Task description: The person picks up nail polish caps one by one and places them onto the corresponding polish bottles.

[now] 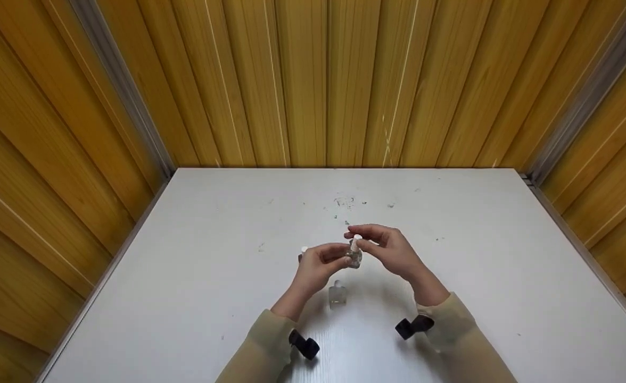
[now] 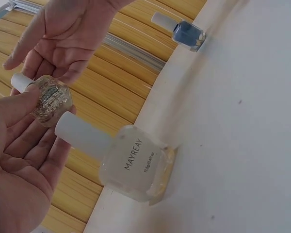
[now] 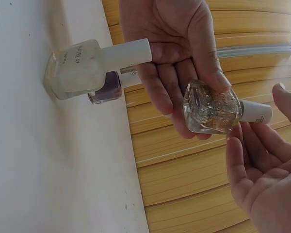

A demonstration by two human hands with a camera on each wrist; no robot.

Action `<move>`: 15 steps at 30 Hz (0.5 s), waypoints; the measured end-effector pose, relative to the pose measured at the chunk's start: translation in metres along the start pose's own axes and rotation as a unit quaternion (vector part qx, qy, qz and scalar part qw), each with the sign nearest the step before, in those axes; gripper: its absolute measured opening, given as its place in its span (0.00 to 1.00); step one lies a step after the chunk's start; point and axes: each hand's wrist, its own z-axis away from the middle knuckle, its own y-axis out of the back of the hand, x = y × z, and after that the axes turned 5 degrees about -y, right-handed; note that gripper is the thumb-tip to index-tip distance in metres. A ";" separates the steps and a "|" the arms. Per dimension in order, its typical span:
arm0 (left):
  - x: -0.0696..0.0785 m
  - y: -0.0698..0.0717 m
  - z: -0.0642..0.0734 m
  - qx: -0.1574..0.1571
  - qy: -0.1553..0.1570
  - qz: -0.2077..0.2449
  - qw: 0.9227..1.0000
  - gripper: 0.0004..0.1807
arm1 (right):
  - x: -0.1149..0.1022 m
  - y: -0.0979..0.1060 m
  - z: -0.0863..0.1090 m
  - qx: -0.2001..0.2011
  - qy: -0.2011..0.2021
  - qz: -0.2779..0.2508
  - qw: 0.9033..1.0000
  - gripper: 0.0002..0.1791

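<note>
My left hand point(image 1: 318, 267) pinches a square glass nail polish bottle point(image 2: 51, 101) filled with gold and silver glitter, the thumb across its body. Its white cap point(image 3: 256, 112) points up. At the cap is my right hand point(image 3: 271, 179), its thumb spread away and its loosely bent fingers beside the cap. A milky clear nail polish bottle point(image 1: 337, 296) stands upright on the table just below the hands. Behind my left hand, a purple nail polish bottle point(image 3: 106, 88) is partly covered. A blue one point(image 2: 188, 35) stands farther off in the left wrist view.
The white table point(image 1: 212, 213) carries small dark marks and specks point(image 1: 344, 201) beyond the hands. Wood-patterned panels point(image 1: 299, 80) rise along its back and sides, with grey metal posts point(image 1: 126, 85) at the corners. A black wrist mount point(image 1: 415, 325) sits on the right sleeve.
</note>
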 end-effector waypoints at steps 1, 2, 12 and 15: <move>0.000 0.000 0.000 0.001 -0.001 0.003 1.000 0.17 | 0.000 0.001 0.000 -0.010 0.008 -0.005 1.000 0.19; 0.000 0.000 0.000 0.002 0.001 0.004 1.000 0.17 | 0.000 0.001 0.000 -0.015 0.012 -0.009 1.000 0.19; 0.002 0.000 0.001 -0.014 -0.006 0.002 1.000 0.16 | 0.001 -0.005 -0.003 0.070 -0.035 0.016 0.997 0.10; 0.002 0.000 0.001 -0.012 -0.007 -0.002 1.000 0.16 | 0.000 -0.004 -0.002 0.050 -0.024 0.016 0.998 0.11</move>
